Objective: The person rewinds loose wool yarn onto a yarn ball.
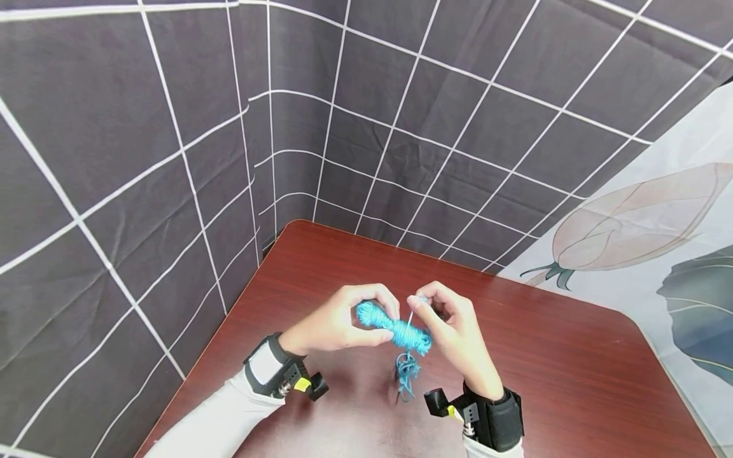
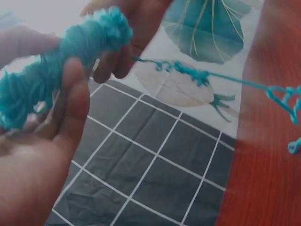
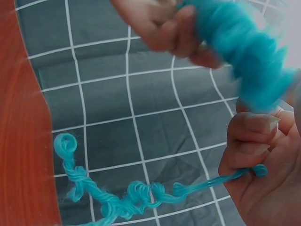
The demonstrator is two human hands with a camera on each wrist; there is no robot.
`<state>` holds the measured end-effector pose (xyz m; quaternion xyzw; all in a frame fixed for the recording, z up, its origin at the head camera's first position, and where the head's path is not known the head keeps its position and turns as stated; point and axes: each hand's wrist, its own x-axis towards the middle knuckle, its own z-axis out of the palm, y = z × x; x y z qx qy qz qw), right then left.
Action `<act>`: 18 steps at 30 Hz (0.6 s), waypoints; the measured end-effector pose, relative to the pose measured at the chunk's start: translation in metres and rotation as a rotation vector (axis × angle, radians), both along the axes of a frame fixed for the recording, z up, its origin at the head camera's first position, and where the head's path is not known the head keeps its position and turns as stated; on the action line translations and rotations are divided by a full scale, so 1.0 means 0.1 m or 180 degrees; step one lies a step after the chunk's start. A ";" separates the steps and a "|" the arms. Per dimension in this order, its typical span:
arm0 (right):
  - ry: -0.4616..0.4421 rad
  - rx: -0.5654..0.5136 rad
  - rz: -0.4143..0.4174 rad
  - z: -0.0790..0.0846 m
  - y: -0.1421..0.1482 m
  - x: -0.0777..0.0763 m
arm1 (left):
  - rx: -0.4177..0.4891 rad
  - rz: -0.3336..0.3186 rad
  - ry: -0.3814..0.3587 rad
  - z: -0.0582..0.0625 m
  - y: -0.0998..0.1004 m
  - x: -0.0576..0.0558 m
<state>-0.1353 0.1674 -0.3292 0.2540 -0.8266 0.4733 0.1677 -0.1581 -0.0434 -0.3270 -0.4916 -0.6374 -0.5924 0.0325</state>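
The left hand [image 1: 346, 323] has its thumb and fingers curled round the waist of a blue yarn hank [image 1: 415, 338], apparently to steady it while leaving the right end free. The right hand [image 1: 455, 327], fingers bent in, pinches a strand [image 1: 410, 319] between thumb and forefinger above that end, seemingly to keep it taut. A tangled yarn tail [image 1: 406, 370] dangles below, likely left loose out of the fingers' way. The hank is held between both hands over the red-brown table [image 1: 550, 381], presumably for room around it.
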 end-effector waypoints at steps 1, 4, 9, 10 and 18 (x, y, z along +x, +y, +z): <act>-0.0014 0.0004 0.0000 -0.01 0.00 -0.01 | 0.0029 -0.0077 -0.0007 0.00 0.00 0.00; -0.0087 -0.0028 0.0010 -0.05 0.01 -0.03 | 0.0254 -0.0250 -0.0059 0.00 0.00 -0.02; -0.0093 -0.0043 0.0146 -0.12 0.00 -0.06 | 0.0781 -0.0236 -0.0310 -0.04 0.02 -0.06; -0.0077 -0.0033 0.0178 -0.13 -0.01 -0.06 | 0.0861 -0.0175 -0.0361 -0.04 0.02 -0.07; -0.0134 0.0007 0.0323 -0.13 -0.08 -0.01 | 0.1132 0.0485 -0.0549 -0.17 0.07 -0.16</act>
